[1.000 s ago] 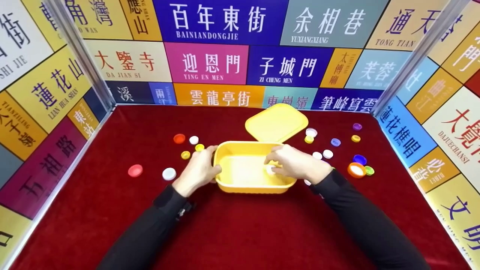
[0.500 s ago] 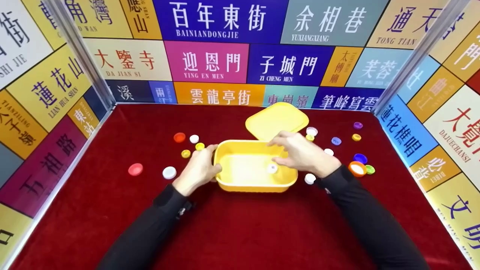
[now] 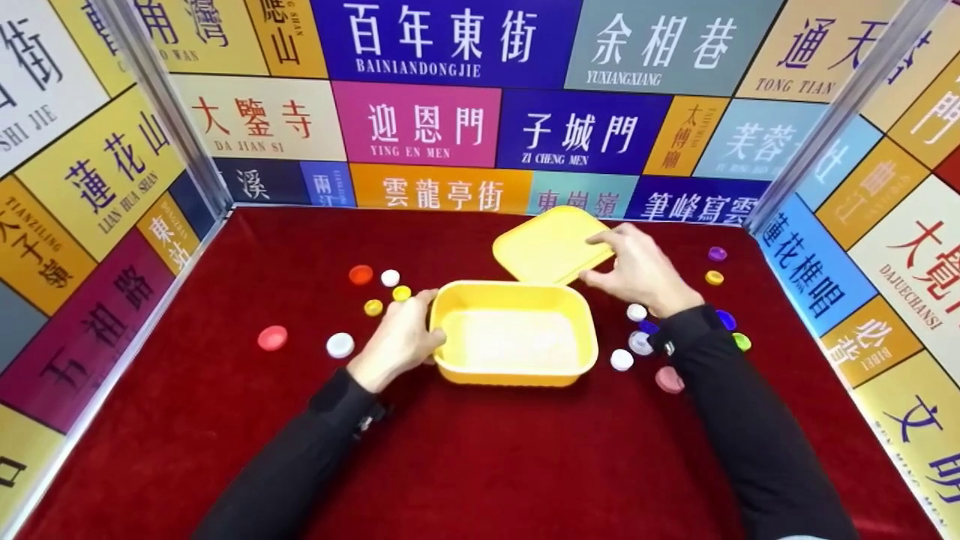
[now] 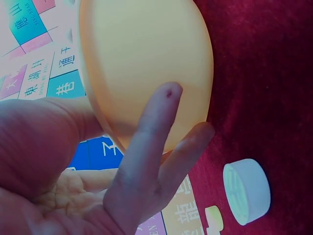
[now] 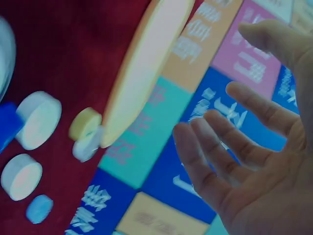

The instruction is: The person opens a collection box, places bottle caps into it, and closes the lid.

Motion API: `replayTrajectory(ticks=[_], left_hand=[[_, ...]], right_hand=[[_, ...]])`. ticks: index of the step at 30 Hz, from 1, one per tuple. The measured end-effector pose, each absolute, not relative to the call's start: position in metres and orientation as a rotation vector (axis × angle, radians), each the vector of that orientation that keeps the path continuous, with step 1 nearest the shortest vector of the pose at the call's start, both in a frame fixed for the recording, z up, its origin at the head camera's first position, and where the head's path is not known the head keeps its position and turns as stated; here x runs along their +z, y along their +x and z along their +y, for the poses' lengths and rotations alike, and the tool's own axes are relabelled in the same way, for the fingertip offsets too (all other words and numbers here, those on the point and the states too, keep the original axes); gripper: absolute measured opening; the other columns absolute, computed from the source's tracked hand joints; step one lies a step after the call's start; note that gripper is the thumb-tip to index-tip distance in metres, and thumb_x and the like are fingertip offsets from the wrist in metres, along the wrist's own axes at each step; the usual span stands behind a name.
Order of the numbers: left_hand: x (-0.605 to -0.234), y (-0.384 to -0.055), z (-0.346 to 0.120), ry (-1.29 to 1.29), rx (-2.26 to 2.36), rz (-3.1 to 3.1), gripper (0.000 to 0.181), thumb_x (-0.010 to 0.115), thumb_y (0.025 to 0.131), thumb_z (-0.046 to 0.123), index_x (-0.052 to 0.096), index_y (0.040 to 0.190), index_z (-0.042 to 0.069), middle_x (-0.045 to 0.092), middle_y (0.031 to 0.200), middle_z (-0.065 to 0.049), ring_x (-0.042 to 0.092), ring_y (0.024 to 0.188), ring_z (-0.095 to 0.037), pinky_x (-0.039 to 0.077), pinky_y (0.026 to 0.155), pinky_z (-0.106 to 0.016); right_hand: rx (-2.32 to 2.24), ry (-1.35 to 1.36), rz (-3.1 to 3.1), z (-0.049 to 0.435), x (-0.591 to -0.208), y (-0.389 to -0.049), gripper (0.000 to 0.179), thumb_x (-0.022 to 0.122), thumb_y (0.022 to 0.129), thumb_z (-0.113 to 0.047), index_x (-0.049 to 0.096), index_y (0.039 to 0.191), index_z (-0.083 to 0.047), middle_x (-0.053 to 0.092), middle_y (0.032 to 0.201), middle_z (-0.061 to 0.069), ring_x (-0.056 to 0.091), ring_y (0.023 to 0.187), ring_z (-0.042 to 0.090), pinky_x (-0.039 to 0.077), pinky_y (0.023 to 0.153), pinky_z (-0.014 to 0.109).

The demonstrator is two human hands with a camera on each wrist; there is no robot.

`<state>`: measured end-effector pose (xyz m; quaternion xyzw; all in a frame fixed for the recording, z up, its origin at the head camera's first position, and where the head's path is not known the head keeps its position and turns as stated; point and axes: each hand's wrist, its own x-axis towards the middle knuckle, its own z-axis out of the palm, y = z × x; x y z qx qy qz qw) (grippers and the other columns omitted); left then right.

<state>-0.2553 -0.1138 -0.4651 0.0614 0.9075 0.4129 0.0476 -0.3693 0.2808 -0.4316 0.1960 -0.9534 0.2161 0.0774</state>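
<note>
A yellow plastic box [image 3: 517, 379] stands on the red cloth. My left hand [image 3: 397, 337] grips its left end, thumb at the rim and fingers against the outer wall, as the box [image 4: 156, 49] shows in the left wrist view. My right hand [image 3: 641, 266] is over the right corner of the yellow lid [image 3: 547, 247]. In the right wrist view this hand [image 5: 259, 161] is spread with nothing in it. Beyond its fingertips lie a yellow cap [image 5: 85, 123] and a whitish cap [image 5: 88, 147], beside the lid's edge; the hand hides them in the head view.
Left of the box lie a coral cap [image 3: 272, 337], a white cap [image 3: 340, 345], a red cap [image 3: 361, 274] and small yellow ones. Several more caps are scattered on the right, including a pink cap [image 3: 670, 379] and a purple cap [image 3: 718, 253]. Printed walls [image 3: 420, 124] enclose the table.
My right hand has let go of a white cap inside the box and moved up and right to the lid's corner. That cap no longer shows. My left hand stays on the box.
</note>
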Motion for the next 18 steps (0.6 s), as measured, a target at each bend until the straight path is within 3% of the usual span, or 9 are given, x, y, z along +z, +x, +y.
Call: replayTrajectory(ticks=[4,13,18], left_hand=[[-0.465,-0.255,-0.115,0.191,1.25,2.776,0.072,0.073,0.104,0.002,0.05,0.172,-0.003,0.07,0.156,-0.03,0.086,0.099,-0.035,0.071,0.065,-0.035],[-0.466,-0.254,-0.114,0.175,1.256,2.774,0.072,0.073,0.103,0.002,0.051,0.172,-0.002,0.071,0.153,-0.03,0.086,0.092,-0.032,0.07,0.063,-0.033],[-0.464,-0.255,-0.113,0.169,1.26,2.773,0.073,0.073,0.103,0.001,0.05,0.173,-0.002,0.071,0.153,-0.031,0.085,0.091,-0.031,0.07,0.063,-0.033]], right_hand=[[0.642,0.465,-2.92,0.294,-0.439,-0.384,0.065,0.091,0.097,-0.033,0.074,0.15,0.0,0.068,0.135,0.027,0.061,0.12,0.043,0.058,0.105,0.06],[0.699,0.258,-3.019,0.314,-0.462,-0.416,0.062,0.088,0.101,-0.029,0.072,0.149,0.007,0.069,0.149,0.035,0.061,0.134,0.051,0.051,0.124,0.068],[0.72,0.125,-3.057,0.318,-0.472,-0.424,0.062,0.087,0.101,-0.031,0.072,0.15,0.004,0.071,0.15,0.033,0.064,0.131,0.05,0.054,0.122,0.067]])
